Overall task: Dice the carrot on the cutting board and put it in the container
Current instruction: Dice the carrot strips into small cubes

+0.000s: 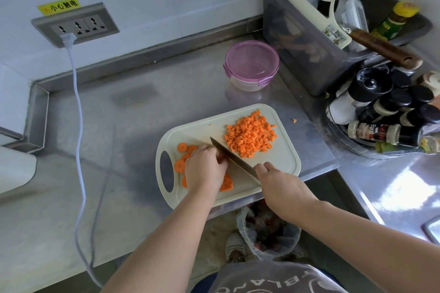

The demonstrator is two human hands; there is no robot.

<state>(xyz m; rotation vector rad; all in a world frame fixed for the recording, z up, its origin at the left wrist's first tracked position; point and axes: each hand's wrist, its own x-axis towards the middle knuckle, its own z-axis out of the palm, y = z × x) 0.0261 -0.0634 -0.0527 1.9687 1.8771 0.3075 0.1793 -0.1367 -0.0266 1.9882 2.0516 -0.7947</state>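
1. Orange carrot slices (226,183) lie under the left hand (206,169). Its fingers (214,150) are curled down onto them, knuckles against the flat of the blade, and the hand hides most of that stack.
2. The right hand (281,188) has its fingers wrapped tight round the handle of the knife (232,156), thumb forward near the blade. The blade runs diagonally across the board, edge down.
3. More round slices lie loose to the left of the left hand, beside the board's handle hole.
4. A pile of diced carrot (251,135) covers the far right part of the pale cutting board (281,159), just beyond the blade.
5. The board rests on the steel desk (131,114), close to its front edge.
6. One stray carrot bit (294,120) lies on the desk just off the board's right side.
7. The round container (251,64), pink lid clipped on, stands on the desk beyond the board, apart from it and beside a grey plastic bin (309,43).
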